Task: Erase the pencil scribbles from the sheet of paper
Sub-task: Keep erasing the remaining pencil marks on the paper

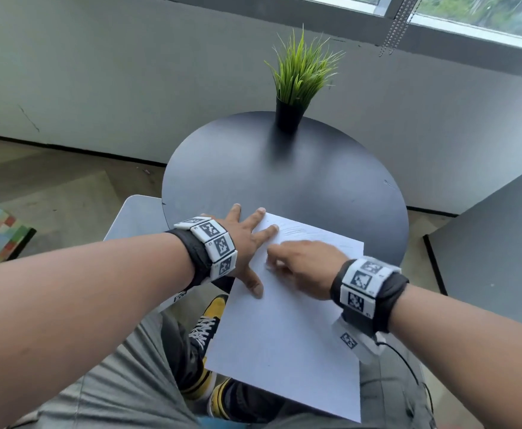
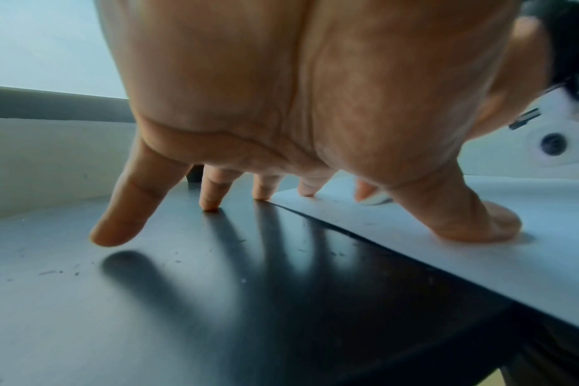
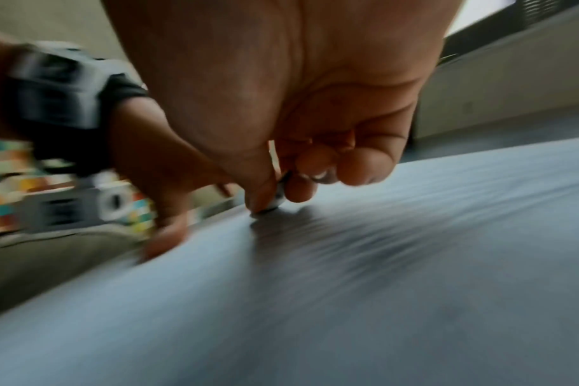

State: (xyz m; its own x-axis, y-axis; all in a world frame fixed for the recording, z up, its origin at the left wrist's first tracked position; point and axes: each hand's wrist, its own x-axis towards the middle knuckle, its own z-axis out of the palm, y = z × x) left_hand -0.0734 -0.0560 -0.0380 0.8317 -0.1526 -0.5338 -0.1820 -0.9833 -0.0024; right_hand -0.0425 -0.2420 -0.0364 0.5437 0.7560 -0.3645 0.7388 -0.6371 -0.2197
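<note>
A white sheet of paper (image 1: pixel 287 329) lies on the near edge of a round black table (image 1: pixel 284 178) and overhangs toward my lap. Faint pencil scribbles (image 1: pixel 303 231) cross its far end. My left hand (image 1: pixel 247 243) lies spread flat, thumb (image 2: pixel 473 222) and index finger on the paper's left edge, the other fingers on the table. My right hand (image 1: pixel 300 261) pinches a small pale eraser (image 3: pixel 276 202) between thumb and fingers and presses it onto the paper near the scribbles. The right wrist view is blurred by motion.
A black pot with a green grass plant (image 1: pixel 296 85) stands at the table's far edge. A grey chair seat (image 1: pixel 135 215) sits left of the table, a grey panel (image 1: pixel 501 252) on the right. My knees and yellow-black shoes (image 1: pixel 210 317) are under the sheet.
</note>
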